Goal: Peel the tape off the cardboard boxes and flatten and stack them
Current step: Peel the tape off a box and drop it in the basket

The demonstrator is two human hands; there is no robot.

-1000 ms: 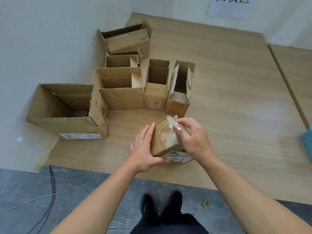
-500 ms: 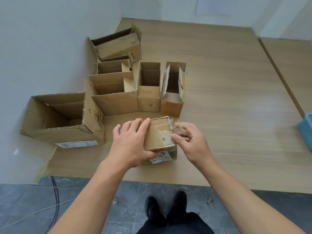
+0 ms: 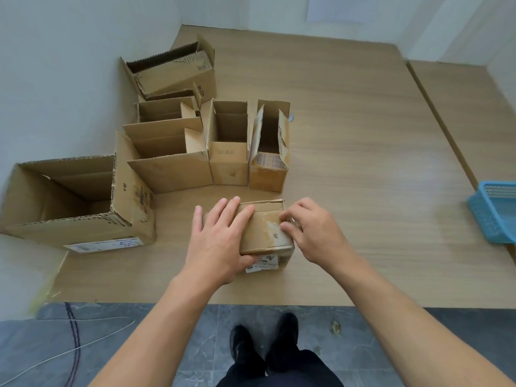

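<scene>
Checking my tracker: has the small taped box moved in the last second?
Yes: the small taped box, tipped up earlier, now lies flat on the table, still in front of the rightmost open box.

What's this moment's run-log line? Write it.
phase: peeling | left hand: presses small box top | right hand: pinches tape at right edge

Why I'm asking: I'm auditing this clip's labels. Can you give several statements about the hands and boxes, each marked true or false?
The left hand presses flat on the small taped box. True.
The right hand holds a knife. False: its bare fingers pick at the tape.
A blue basket sits to the right. True.
The boxes behind are flattened. False: the open boxes stand unflattened.
</scene>
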